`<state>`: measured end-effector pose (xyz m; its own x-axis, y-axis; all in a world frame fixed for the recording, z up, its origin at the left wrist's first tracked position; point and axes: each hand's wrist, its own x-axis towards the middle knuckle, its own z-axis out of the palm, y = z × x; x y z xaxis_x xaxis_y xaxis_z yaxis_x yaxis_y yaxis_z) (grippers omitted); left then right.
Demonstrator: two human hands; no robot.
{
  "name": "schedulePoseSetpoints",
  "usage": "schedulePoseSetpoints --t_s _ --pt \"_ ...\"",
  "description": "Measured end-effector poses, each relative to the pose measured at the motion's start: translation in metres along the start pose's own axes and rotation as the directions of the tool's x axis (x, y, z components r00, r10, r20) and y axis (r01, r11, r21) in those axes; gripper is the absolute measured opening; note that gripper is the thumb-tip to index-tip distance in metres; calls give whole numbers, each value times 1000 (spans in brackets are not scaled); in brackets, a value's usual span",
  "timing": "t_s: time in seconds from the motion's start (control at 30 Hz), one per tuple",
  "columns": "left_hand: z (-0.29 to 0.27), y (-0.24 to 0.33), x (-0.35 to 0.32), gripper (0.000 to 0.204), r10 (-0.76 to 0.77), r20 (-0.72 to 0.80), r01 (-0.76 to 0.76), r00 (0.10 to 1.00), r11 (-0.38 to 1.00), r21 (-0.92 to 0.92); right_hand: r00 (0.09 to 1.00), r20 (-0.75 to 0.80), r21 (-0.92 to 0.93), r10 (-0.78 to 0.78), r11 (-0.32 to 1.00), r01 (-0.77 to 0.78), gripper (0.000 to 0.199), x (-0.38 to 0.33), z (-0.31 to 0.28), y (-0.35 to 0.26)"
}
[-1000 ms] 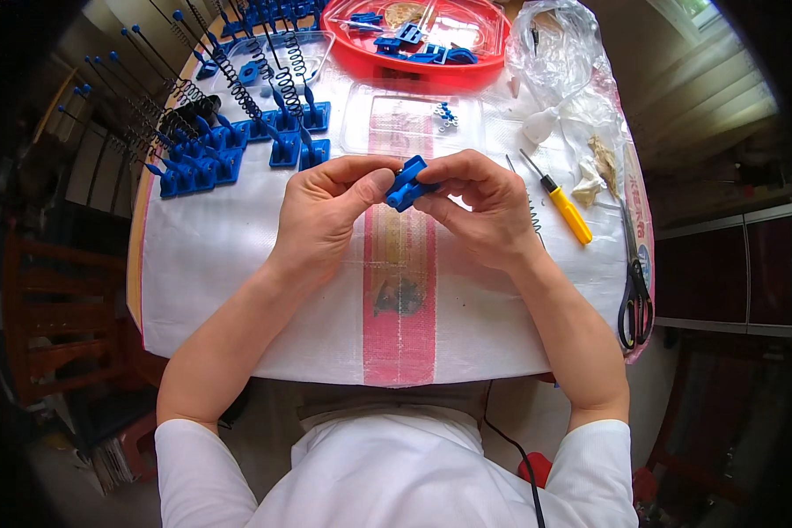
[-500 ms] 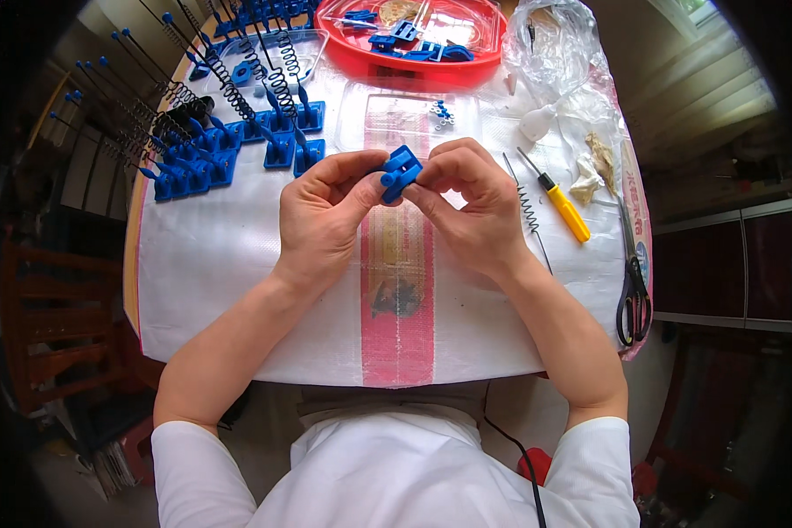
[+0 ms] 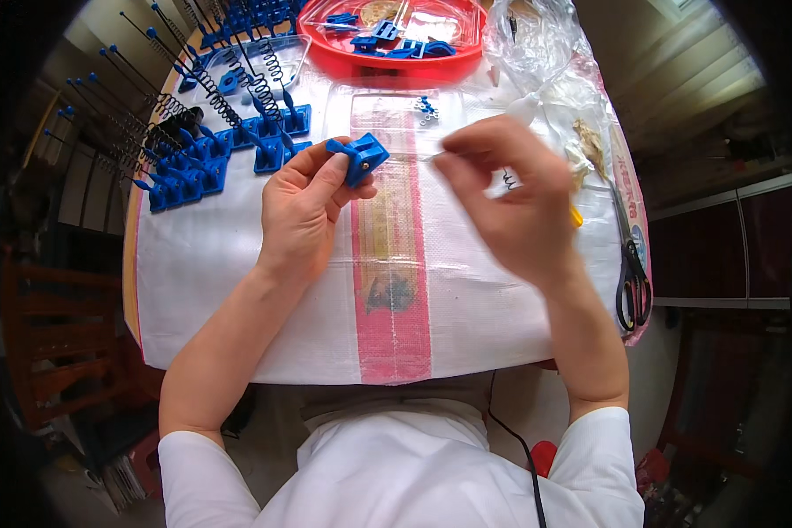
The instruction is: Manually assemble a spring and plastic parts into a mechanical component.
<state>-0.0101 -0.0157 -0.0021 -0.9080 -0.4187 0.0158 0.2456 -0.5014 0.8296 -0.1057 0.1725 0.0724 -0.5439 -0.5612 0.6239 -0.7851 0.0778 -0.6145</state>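
Observation:
My left hand (image 3: 304, 207) pinches a blue plastic base piece (image 3: 369, 160) with a lever-like arm and a small metal-coloured spot on its side. To its right, my right hand (image 3: 519, 194) hovers over the cloth, slightly blurred, with thumb and forefinger pressed together. A thin sliver seems to show at those fingertips, too small to name. Behind that hand, a black coil spring (image 3: 509, 179) and a yellow-handled screwdriver (image 3: 576, 216) are mostly hidden. Small blue and white bits (image 3: 427, 109) lie beyond my hands in a clear shallow plastic tray (image 3: 336, 107).
Finished-looking blue bases (image 3: 185, 180) with upright springs and rods crowd the left side. A red tray (image 3: 453, 72) of blue parts stands at the back. Clear plastic bags (image 3: 546, 53) lie back right, and black-handled scissors (image 3: 634, 295) rest at the right edge.
My right hand has let go of the blue piece and moved right, over the spring and screwdriver. My left hand keeps the piece, now turned and shifted slightly left.

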Motion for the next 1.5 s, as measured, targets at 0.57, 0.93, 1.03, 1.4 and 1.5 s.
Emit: schedulePoseSetpoints --t_s 0.57,0.93,1.03,1.4,1.5 --pt "9 -4 -15 28 61 222 -100 973 980 170 997 61 111 43 993 -49 22 -31 32 11" --pt "9 -2 -16 22 282 335 -370 899 898 237 991 123 107 -48 994 35 25 -24 26 16" --pt "12 -1 -18 22 259 316 -341 913 909 238 991 62 123 -119 986 111 24 -25 31 18" --pt "10 -3 -16 26 221 301 -299 928 923 244 985 18 109 -170 980 167 26 -25 34 27" --pt "10 -5 -15 26 216 333 -293 918 934 204 988 45 142 -149 980 142 29 -26 30 30"
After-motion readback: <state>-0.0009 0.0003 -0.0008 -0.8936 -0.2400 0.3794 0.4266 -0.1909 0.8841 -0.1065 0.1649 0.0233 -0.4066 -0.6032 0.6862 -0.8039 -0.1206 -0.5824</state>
